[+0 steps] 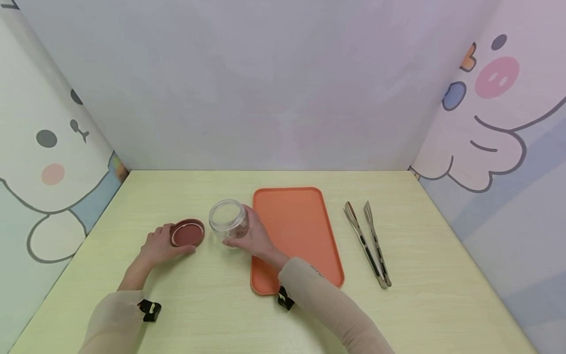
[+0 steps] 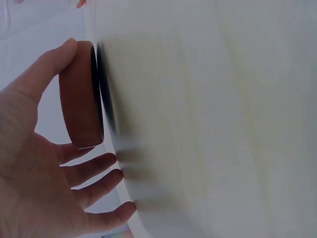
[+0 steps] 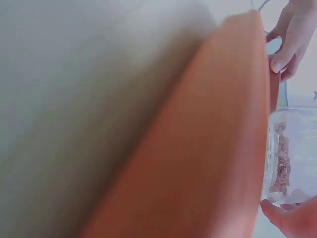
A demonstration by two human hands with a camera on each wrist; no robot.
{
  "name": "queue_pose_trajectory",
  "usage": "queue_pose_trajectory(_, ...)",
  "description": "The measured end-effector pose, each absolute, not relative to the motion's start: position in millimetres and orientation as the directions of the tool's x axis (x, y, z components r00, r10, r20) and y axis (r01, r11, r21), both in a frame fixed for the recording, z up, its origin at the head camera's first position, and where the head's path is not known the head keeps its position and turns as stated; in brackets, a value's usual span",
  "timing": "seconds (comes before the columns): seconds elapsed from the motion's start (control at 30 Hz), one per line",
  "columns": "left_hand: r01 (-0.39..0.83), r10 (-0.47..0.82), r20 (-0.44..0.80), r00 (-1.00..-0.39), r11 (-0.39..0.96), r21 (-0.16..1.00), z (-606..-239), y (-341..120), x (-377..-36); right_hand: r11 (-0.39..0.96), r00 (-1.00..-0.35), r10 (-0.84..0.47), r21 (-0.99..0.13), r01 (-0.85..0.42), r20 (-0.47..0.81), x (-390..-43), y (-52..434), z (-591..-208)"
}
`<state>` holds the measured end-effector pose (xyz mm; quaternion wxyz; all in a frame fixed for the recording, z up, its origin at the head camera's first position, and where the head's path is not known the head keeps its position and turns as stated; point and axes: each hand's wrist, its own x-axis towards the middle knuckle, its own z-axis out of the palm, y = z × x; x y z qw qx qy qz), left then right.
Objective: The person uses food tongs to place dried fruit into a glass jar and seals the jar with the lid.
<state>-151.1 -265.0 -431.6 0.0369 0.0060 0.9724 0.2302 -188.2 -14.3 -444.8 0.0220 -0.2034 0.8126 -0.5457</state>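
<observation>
My left hand (image 1: 161, 246) holds a round red-brown lid (image 1: 187, 234) by its rim, with thumb and fingers on opposite sides. The lid's hollow face, with a pale ring inside, is turned up. In the left wrist view the lid (image 2: 79, 96) sits right at the tabletop, its edge casting a dark shadow. To the right of the lid, my right hand (image 1: 254, 236) grips a clear, uncapped jar (image 1: 226, 216) around its side. A brownish patch shows through the jar wall (image 3: 282, 163) low down in the right wrist view.
An orange rectangular tray (image 1: 294, 221) lies just right of the jar, beneath my right forearm. Farther right, metal tongs (image 1: 369, 246) with black grip parts lie spread on the pale wooden table (image 1: 199, 309). Curtains with cartoon animals (image 1: 486, 118) enclose the table's sides and back.
</observation>
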Motion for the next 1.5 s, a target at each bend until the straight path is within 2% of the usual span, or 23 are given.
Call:
queue_pose_trajectory(0.23,0.003,0.034,-0.053,-0.998,0.862,0.508,-430.6,-267.1,-151.1,0.36,-0.914,-0.373,-0.883,-0.301,0.16,-184.9,-3.6,-432.2)
queue_pose_trajectory(0.53,0.008,0.049,-0.045,-0.998,0.763,0.646,-428.7,-271.8,-152.0,0.293,-0.861,-0.449,-0.87,-0.395,0.24,-184.3,11.8,-419.3)
queue_pose_trajectory(0.7,-0.034,0.021,-0.072,-0.997,0.732,0.68,-428.5,-273.5,-152.1,0.362,-0.86,-0.445,-0.828,-0.429,0.251,-183.6,17.4,-414.3)
queue_pose_trajectory(0.87,-0.092,-0.019,-0.107,-0.994,0.663,0.742,-427.1,-274.6,-152.1,0.418,-0.873,-0.439,-0.811,-0.409,0.214,-179.9,23.5,-409.0)
queue_pose_trajectory(1.07,-0.104,-0.019,-0.107,-0.994,0.45,0.887,-422.9,-272.7,-151.0,0.491,-0.873,-0.44,-0.758,-0.43,0.21,-178.5,31.2,-405.8)
queue_pose_trajectory(1.27,-0.047,0.019,-0.056,-0.998,0.331,0.942,-416.7,-267.2,-148.4,0.479,-0.857,-0.461,-0.749,-0.458,0.23,-178.4,38.1,-405.0)
queue_pose_trajectory(1.4,0.02,0.055,0.017,-0.998,0.053,0.998,-415.3,-259.5,-148.2,0.469,-0.85,-0.472,-0.75,-0.467,0.235,-177.1,42.6,-403.9)
queue_pose_trajectory(1.5,0.06,0.081,0.071,-0.994,-0.137,0.989,-413.9,-253.7,-148.4,0.483,-0.847,-0.481,-0.737,-0.472,0.227,-175.9,46.3,-402.1)
